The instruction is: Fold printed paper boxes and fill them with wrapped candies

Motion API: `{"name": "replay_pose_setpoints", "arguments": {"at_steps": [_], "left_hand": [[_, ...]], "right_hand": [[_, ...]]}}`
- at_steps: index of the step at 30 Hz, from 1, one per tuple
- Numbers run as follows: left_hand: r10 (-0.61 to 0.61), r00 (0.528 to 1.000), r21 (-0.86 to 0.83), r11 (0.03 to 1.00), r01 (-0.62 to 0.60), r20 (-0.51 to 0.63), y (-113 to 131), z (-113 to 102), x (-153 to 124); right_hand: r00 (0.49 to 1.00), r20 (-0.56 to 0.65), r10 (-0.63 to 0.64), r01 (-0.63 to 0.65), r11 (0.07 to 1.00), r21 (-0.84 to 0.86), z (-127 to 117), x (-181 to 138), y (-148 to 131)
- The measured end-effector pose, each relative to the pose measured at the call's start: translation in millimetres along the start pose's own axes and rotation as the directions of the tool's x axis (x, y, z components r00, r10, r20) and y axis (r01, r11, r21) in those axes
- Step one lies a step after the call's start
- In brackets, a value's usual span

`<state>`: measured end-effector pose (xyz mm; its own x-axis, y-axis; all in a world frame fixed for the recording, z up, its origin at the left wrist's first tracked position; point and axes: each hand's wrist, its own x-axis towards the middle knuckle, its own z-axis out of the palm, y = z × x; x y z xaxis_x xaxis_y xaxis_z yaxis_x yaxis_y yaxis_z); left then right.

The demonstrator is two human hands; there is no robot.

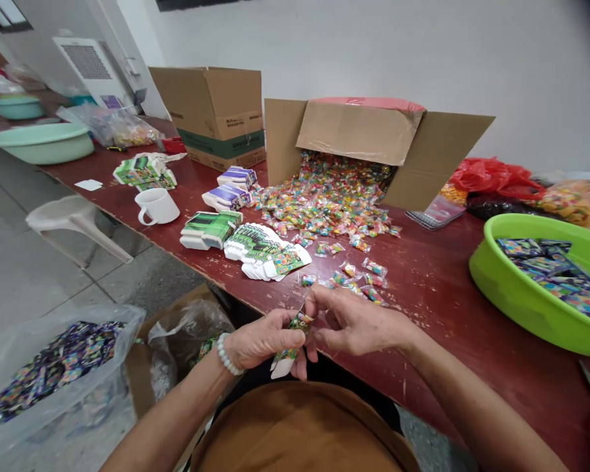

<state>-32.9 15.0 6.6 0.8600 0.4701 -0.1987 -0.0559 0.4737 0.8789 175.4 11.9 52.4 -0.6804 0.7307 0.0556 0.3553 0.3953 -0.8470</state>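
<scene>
The left fingers (290, 339) grip a small printed carton (286, 356) by the near edge of the worktop (423, 295), while the right fingers (323, 299) meet its upper end (whether they pinch it, I cannot tell); just beyond lie loose wrapped candies (375, 267), with a fan of flattened cartons (255, 246) to their left and an open cardboard box (358, 131) behind

head camera | worn on head | faces forward, down | table (430, 282) close below
</scene>
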Motion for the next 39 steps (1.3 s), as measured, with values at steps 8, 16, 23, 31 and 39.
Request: {"name": "replay_pose_setpoints", "arguments": {"at_steps": [8, 16, 23, 31, 39], "left_hand": [[0.031, 0.973, -0.01, 0.999, -0.034, -0.229, -7, 1, 1], [0.204, 0.874, 0.122, 0.978, -0.167, -0.442, -11, 9, 10], [0.412, 0.59, 0.278, 0.91, -0.308, -0.694, -20, 17, 9], [0.481, 0.584, 0.37, 0.876, -0.308, -0.654, -16, 14, 7], [0.35, 0.695, 0.245, 0.937, -0.25, -0.628, -10, 10, 8]], "right_hand": [[0.929, -0.344, 0.139, -0.073, 0.978, 0.198, 22, 10, 19], [0.851, -0.506, 0.139, -0.076, 0.987, 0.142, 38, 16, 30], [0.808, -0.554, 0.201, -0.063, 0.964, 0.257, 45, 20, 32], [0.733, -0.641, 0.227, 0.147, 0.868, 0.475, 77, 27, 42], [0.837, -0.508, 0.205, -0.006, 0.931, 0.365, 42, 25, 38]]}}
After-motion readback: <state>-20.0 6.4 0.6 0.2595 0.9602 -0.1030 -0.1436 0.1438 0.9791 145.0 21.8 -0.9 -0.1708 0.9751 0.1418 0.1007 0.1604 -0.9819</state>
